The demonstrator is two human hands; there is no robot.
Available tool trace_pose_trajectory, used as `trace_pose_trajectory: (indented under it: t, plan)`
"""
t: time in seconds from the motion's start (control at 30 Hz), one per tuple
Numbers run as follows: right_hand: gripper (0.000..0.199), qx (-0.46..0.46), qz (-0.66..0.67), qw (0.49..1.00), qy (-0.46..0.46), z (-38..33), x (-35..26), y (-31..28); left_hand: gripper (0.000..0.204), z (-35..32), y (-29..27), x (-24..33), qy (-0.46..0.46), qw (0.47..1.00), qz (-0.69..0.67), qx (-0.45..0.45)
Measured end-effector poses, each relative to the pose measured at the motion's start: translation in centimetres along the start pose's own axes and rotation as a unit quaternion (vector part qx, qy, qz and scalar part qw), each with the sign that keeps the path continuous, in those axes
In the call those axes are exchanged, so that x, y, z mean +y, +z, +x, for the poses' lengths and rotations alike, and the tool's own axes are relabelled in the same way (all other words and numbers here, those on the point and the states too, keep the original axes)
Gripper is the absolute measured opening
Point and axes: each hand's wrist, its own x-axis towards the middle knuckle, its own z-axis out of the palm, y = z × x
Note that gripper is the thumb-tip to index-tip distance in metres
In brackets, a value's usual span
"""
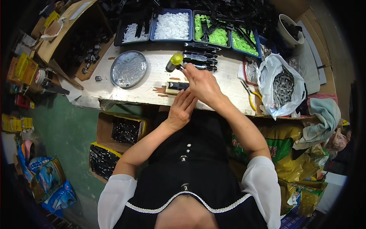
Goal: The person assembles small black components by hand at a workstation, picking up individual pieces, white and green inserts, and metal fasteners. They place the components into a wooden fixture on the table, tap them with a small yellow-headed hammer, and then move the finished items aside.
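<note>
Mallet (174,62): a small hammer with a yellow head and dark handle, held above the worn white workbench (152,86), its head just beside the round metal tray (128,69).
Right hand (202,82): from my remote seat on the head view, I see it closed around the mallet's handle, fingers curled and knuckles up, the forearm running in from the lower right.
Left hand (182,108): I see it laid flat at the near edge of the bench, fingers straight and pressed together, fingertips touching the small block.
Small block (176,87): a dark piece sitting on a pale base, on the bench just under the right hand; I cannot tell how the two parts join.
Black parts (200,56): several long dark pieces lined up in a stack on the bench, just behind the mallet.
Bins at the back: I see a blue tray of white caps (172,25), green trays of green caps (218,33) with black strips across them, and a dark tray (131,32) with a few white pieces.
Right of the bench: a white plastic bag of grey parts (282,87), with yellow-handled pliers (250,97) lying near it.
Below the bench: open cardboard boxes (122,129) holding black parts, standing on a green floor.
</note>
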Motion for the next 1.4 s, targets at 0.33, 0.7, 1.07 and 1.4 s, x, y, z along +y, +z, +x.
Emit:
trace_pose_trajectory:
  t: [0.33,0.7,1.07,1.4]
  plan:
    - [0.015,0.072,-0.088,0.992,0.045,-3.8,5.9,-2.7,0.036,2.9,-3.0,-1.7,-0.029,0.999,0.028,0.017]
    - [0.026,0.203,-0.254,0.945,0.02,-6.6,13.5,-2.1,0.026,9.2,-4.4,-5.4,0.07,0.996,-0.056,-0.021]
    - [0.015,0.182,-0.229,0.956,0.003,-2.4,14.5,-4.0,0.022,14.9,1.7,-8.7,0.093,0.993,0.073,-0.016]
    - [0.031,0.209,-0.271,0.934,-0.097,14.7,12.9,-4.3,0.019,7.7,-6.9,-8.3,-0.142,0.976,-0.012,0.167]
